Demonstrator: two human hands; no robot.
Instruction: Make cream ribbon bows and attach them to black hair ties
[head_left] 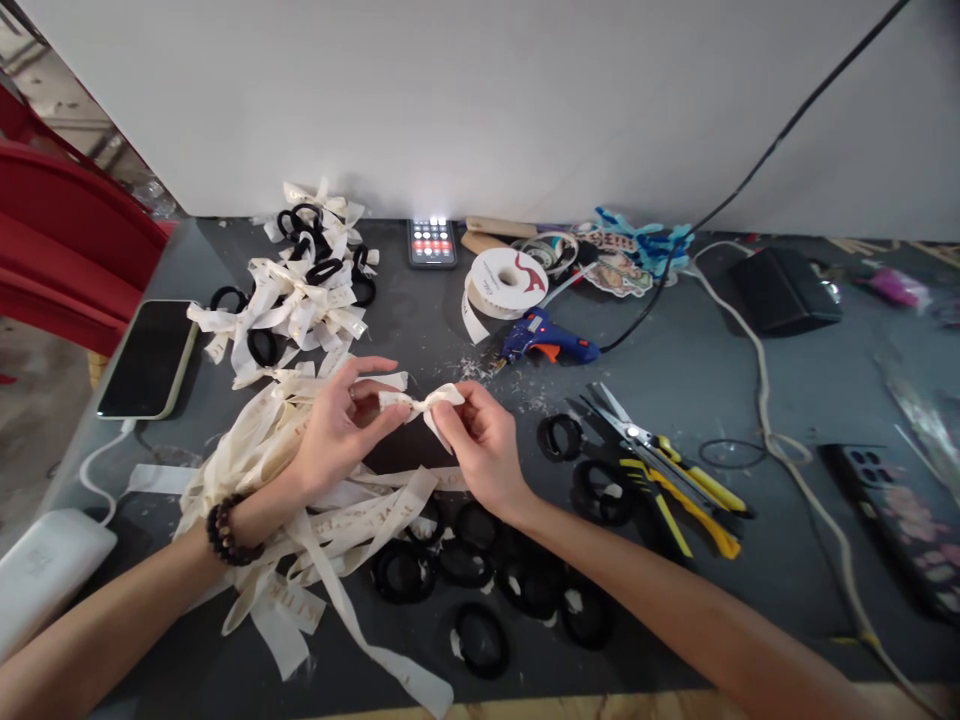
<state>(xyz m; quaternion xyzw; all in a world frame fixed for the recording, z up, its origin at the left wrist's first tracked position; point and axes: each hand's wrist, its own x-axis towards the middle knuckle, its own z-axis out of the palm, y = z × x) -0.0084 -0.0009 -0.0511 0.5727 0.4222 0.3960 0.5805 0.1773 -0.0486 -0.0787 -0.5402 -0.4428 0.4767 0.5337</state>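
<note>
Red chair beside grey table

My feed looks muted, with white glare (small but harsh) topping the far phone. I see the right edge blurred.

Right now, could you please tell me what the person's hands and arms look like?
Both forearms are bare. The left hand wears a ring and a dark bracelet of round beads at the wrist; the right hand is bare.

The right grip partly hides the cream bow.
</note>
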